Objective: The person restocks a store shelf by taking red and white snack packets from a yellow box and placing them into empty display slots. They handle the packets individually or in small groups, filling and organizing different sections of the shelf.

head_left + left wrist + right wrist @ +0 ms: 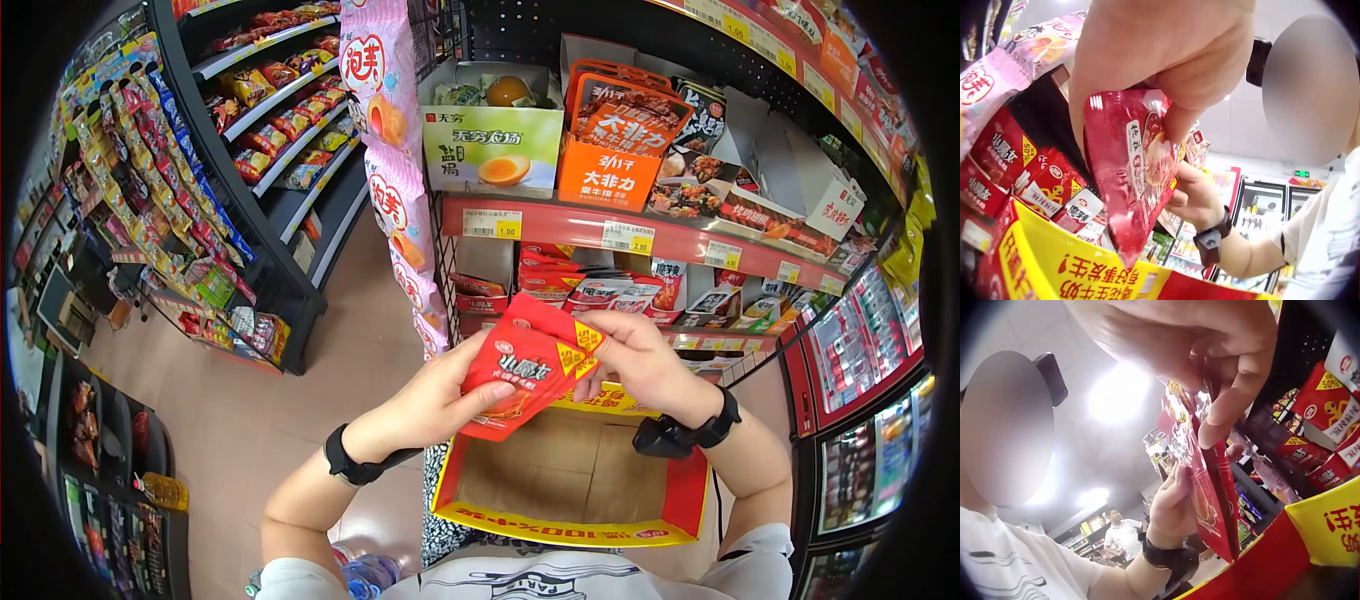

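Note:
Two red snack packets [525,365], overlapping and with yellow corners, are held up in front of the shelf. My left hand [430,395] grips their left side, thumb lying across the printed front. At the upper right corner, my right hand [650,362] pinches them between thumb and fingers. The right wrist view shows the packets [1213,506] edge-on, hanging below the right fingers. Below both hands is a red and yellow cardboard box [570,530], its bare brown bottom showing. From the left wrist, the back of a packet [1129,165] hangs over the box's yellow wall [1079,259].
Ahead, a red-edged shelf [580,228] carries snack cartons, with more red packets [550,275] on the level below. Pink snack bags [385,130] hang at its left end. Drinks coolers [865,350] stand at right. Across the aisle floor [350,290] are more snack racks.

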The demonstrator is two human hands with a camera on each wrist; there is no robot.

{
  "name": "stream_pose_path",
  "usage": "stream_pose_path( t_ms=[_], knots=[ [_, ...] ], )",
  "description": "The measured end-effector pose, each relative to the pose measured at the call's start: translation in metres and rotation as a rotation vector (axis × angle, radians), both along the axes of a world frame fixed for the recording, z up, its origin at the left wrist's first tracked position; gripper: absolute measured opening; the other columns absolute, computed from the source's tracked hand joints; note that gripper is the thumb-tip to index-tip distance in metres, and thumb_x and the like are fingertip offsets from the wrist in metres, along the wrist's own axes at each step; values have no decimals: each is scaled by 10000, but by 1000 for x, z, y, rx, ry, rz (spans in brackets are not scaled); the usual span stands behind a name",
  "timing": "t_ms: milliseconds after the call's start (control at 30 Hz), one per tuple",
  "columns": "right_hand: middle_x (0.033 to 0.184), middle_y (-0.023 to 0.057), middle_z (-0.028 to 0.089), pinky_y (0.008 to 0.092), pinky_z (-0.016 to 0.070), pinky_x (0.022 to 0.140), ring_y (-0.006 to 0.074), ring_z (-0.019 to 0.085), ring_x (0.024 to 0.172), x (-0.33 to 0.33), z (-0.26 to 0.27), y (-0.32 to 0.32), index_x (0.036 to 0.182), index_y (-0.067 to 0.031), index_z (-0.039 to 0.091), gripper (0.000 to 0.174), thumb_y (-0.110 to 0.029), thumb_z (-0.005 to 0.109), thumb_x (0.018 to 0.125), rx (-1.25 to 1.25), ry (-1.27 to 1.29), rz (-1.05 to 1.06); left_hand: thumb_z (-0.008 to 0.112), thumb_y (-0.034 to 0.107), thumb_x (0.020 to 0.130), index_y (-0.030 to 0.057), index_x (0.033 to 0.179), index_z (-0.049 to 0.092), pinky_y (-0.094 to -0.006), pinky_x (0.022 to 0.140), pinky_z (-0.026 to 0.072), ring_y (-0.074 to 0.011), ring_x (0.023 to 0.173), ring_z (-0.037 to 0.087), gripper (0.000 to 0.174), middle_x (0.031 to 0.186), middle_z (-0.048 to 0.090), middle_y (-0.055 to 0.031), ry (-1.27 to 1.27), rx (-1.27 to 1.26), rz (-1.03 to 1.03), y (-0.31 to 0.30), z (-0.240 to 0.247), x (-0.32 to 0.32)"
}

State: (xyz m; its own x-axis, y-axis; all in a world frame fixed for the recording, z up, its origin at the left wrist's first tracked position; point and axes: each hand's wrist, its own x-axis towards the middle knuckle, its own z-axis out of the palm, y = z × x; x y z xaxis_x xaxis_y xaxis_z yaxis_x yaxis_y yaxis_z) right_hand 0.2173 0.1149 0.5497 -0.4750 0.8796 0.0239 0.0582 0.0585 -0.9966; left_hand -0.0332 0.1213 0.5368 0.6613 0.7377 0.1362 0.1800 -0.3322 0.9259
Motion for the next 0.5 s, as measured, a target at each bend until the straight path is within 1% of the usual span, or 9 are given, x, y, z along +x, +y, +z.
stream_pose_path(
  t_ms=[33,100,133,200,233,267,367,433,500],
  knots=[
    [908,61,639,221,495,555,138,647,660,0,3,2,1201,-13,501,336,-254,404,989,-61,66,17,587,110,898,9,1362,342,-322,941,420,-174,1104,528,534,1255,502,-121,-1,1,-1,1,-1,1],
    [959,103,647,230,509,549,172,656,659,-1,14,6,1239,-28,462,448,-387,369,987,-140,109,35,604,68,873,52,1423,233,-325,948,423,-173,1111,534,663,1266,502,-140,-100,85,54,5,-5,2],
    [959,103,647,230,509,549,172,656,659,-1,22,8,1239,-28,462,448,-387,369,987,-139,107,35,604,68,873,52,1423,233,-325,948,423,-173,1111,534,663,1266,502,-140,-102,86,54,7,-3,3],
    [998,131,639,234,513,530,186,659,661,-4,32,11,1231,-18,461,500,-437,349,982,-288,102,26,616,40,854,63,1441,179,-322,965,413,-175,1139,516,732,1273,498,-144,-81,207,68,12,3,8],
    [1011,135,630,230,516,515,168,653,644,-6,33,11,1256,-22,441,444,-362,435,971,-284,62,6,616,40,854,63,1441,179,-322,965,413,-175,1139,516,732,1273,498,-144,-85,206,69,13,1,9],
    [1011,135,630,230,516,515,168,653,644,-9,33,10,1256,-22,441,444,-362,435,971,-286,59,6,630,48,845,53,1440,179,-321,965,414,-176,1141,514,746,1281,490,-147,-103,167,42,14,-2,11],
    [963,79,620,209,491,483,110,626,592,-17,28,6,1260,-21,438,421,-127,596,885,-87,-96,1,655,59,830,37,1438,174,-318,965,414,-179,1147,511,776,1289,482,-149,-158,84,15,14,-10,15],
    [952,71,621,197,479,471,104,625,586,-10,28,7,1244,-20,452,400,-134,593,888,-114,-116,0,667,62,822,31,1437,170,-316,966,412,-181,1151,509,791,1290,482,-148,-192,43,21,12,-14,13],
    [941,63,621,186,466,460,99,623,579,-4,28,8,1229,-20,466,380,-141,591,891,-140,-138,6,666,141,842,21,1414,237,-311,979,404,-162,1178,482,725,1286,485,-119,-275,-475,-106,14,-16,7]
  ],
)
